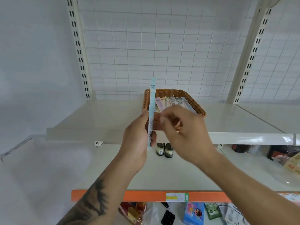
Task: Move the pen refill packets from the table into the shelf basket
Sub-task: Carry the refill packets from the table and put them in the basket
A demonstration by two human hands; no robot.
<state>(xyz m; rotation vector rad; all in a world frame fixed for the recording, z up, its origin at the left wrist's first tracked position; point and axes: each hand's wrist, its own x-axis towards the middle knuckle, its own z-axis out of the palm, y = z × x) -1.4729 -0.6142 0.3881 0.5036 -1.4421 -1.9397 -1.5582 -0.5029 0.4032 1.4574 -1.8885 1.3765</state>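
My left hand (pixel 138 135) grips a long light-blue pen refill packet (pixel 152 103), held upright on edge in front of the woven brown basket (pixel 194 101). The basket stands on the upper white shelf and holds several refill packets (pixel 172 101) lying side by side. My right hand (pixel 186 132) hovers blurred just right of the blue packet, over the basket's near edge, fingers loosely curled and holding nothing that I can see.
The upper shelf (pixel 97 117) is bare to the left of the basket. Two dark bottles (pixel 164 150) stand on the shelf below. An orange shelf rail (pixel 146 195) runs across near my forearms, with packaged goods (pixel 193 213) under it. More goods sit at far right.
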